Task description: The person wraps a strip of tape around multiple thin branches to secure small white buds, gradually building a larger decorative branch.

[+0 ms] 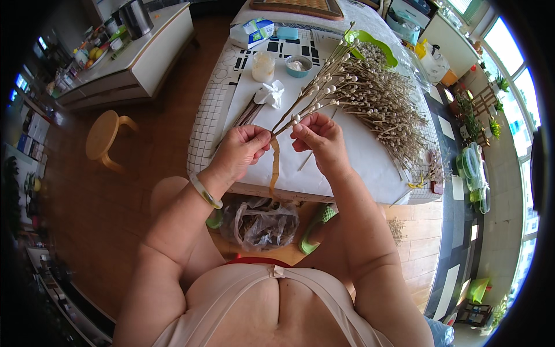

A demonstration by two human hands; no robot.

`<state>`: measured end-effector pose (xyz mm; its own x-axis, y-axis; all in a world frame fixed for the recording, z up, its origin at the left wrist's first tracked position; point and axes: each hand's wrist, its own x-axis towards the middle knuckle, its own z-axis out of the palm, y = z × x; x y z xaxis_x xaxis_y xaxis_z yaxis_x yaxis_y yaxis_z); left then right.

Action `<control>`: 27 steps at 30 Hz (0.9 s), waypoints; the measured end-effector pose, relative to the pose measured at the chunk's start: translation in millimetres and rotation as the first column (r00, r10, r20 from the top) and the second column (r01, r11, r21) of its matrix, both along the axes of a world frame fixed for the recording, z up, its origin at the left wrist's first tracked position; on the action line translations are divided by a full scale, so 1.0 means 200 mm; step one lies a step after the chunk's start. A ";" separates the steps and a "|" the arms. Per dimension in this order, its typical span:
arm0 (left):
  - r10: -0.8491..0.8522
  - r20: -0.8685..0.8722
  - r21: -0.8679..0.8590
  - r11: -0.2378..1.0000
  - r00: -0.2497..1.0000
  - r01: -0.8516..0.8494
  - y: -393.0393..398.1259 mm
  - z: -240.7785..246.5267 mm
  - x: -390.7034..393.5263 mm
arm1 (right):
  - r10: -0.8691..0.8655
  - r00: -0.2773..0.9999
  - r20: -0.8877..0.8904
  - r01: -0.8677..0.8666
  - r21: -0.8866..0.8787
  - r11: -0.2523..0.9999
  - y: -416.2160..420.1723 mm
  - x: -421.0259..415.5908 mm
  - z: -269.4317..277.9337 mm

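Between finger and thumb, my left hand (243, 149) pinches the lower ends of a few brown stems with white buds (307, 93). These stems fan out up and to the right across the table. A strip of brown tape (275, 167) hangs from the joint of the stems, just below the left fingertips. My right hand (321, 136) has its thumb and forefinger closed on a low sprig with white buds; the fingertips partly hide the grip. To the right lies a large heap of dried budded stems (377, 102). Thin dark sticks (246, 113) lie beyond my left hand.
On the table are a cloudy jar (263, 67), a small blue bowl (303, 71) with white stuff, crumpled tissue (271, 93), a tissue pack (251, 34) and a green bowl (383, 43) of loose buds. A plastic bag (264, 230) sits on the floor; a wooden stool (102, 134) stands left.
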<state>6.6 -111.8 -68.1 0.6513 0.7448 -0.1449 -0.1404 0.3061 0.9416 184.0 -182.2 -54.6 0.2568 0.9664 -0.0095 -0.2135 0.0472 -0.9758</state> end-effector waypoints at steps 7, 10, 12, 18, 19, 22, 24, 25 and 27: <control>-0.013 0.009 0.000 1.000 1.000 0.013 0.00 -0.01 0.00 | 0.121 0.981 -0.148 -0.125 -0.017 0.992 0.02 -0.03 -0.06; -0.026 -0.053 0.029 0.999 0.998 0.028 -0.01 -0.01 0.00 | 0.079 0.985 -0.151 -0.086 -0.039 0.996 0.03 -0.04 -0.07; -0.032 -0.055 0.022 0.999 0.998 0.033 -0.01 -0.01 0.00 | 0.067 0.986 -0.155 -0.071 -0.017 0.997 0.03 -0.05 -0.06; -0.041 -0.079 0.077 0.996 0.996 0.047 -0.01 0.00 0.00 | 0.038 0.993 -0.110 -0.040 -0.021 0.999 0.02 -0.06 -0.05; -0.041 -0.089 0.097 0.994 0.995 0.050 -0.01 0.00 0.00 | 0.037 0.994 -0.106 -0.039 -0.020 0.999 0.02 -0.06 -0.05; -0.048 -0.122 0.151 0.986 0.991 0.066 -0.01 0.01 -0.01 | 0.071 0.993 -0.097 -0.074 -0.026 0.997 0.03 -0.05 -0.06; -0.038 -0.130 0.165 0.984 0.991 0.059 -0.01 0.01 -0.01 | 0.071 0.993 -0.091 -0.074 -0.039 0.996 0.03 -0.05 -0.05; -0.033 -0.134 0.173 0.983 0.990 0.056 -0.01 0.01 -0.01 | 0.070 0.994 -0.088 -0.074 -0.045 0.996 0.03 -0.05 -0.05; -0.040 -0.137 0.191 0.979 0.990 0.066 -0.01 0.01 0.00 | 0.067 0.994 -0.084 -0.070 -0.040 0.997 0.03 -0.05 -0.05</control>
<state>6.3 -113.3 -66.6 0.6753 0.7323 -0.0880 0.0002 0.1192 0.9929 173.6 -176.9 -63.8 0.1868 0.9799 -0.0697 -0.2949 -0.0118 -0.9555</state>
